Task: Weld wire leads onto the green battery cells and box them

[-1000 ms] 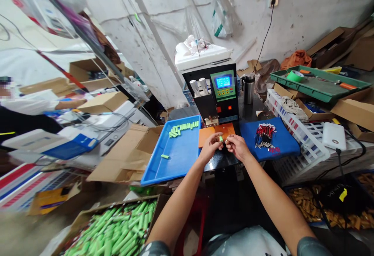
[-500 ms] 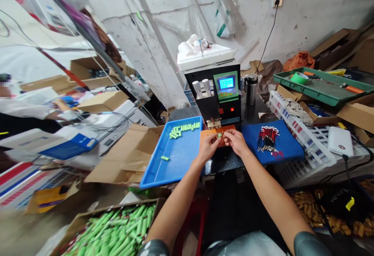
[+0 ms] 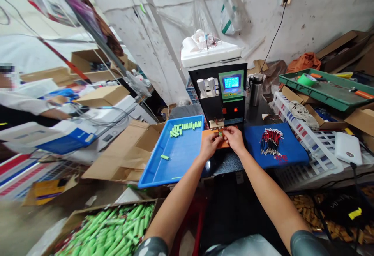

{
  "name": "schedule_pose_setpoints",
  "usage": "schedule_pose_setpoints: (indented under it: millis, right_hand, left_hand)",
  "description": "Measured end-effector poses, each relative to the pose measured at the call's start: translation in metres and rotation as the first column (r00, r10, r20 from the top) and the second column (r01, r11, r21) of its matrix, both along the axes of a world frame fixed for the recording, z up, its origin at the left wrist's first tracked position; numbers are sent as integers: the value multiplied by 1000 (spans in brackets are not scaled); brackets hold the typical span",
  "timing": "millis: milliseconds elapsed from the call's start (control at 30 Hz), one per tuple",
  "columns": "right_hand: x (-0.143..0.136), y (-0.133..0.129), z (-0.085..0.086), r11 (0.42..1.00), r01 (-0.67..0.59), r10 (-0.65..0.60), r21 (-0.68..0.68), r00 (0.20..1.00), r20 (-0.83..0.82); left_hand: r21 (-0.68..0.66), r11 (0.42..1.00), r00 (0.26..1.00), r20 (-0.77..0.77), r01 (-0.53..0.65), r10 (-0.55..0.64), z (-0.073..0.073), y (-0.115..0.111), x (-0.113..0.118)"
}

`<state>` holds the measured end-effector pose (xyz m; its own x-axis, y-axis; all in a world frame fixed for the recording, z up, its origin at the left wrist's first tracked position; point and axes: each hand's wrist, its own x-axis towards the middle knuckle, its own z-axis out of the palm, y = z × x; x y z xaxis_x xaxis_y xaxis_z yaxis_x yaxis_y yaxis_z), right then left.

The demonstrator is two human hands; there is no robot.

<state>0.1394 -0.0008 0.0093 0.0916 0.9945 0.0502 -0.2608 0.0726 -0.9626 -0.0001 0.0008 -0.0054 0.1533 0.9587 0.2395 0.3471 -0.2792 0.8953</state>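
Observation:
My left hand (image 3: 209, 147) pinches a small green-wrapped battery cell (image 3: 220, 134), end up, over the orange board (image 3: 208, 133). Close beside it, my right hand (image 3: 235, 139) has its fingertips pressed together at the cell; whatever they hold is too small to make out. Both hands are just in front of the metal electrodes (image 3: 216, 124) of a black spot welder (image 3: 209, 104) with a lit blue screen. To the left, a blue tray (image 3: 157, 174) carries a cluster of green cells (image 3: 187, 126) and one lying alone. Red and black wire leads (image 3: 271, 141) lie on a blue cloth (image 3: 293, 150) to the right.
A carton of green cells (image 3: 117, 228) stands at lower left. Open cardboard (image 3: 122, 150) borders the tray. On the right are a white plastic basket (image 3: 309, 147), a white power bank (image 3: 347, 147) and a green tray (image 3: 327, 88). Another person's arm (image 3: 52, 112) is at far left.
Both hands have moved slightly toward the welder, bringing the cell nearer the electrodes. The camera view has shifted a little. At far left, the other person's arm has moved.

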Motion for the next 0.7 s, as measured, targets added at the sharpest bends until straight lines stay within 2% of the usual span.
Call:
schedule_pose_setpoints:
  millis: [300, 700]
  right_hand:
    - [-3, 4, -8, 997, 26, -38, 70, 986, 161]
    - [-10, 10, -14, 996, 77, -88, 50, 954, 287]
  left_hand:
    - [-11, 1000, 1000, 4, 3, -3, -9, 3, 0]
    - [-8, 999, 999, 16, -43, 43, -2, 1, 1]
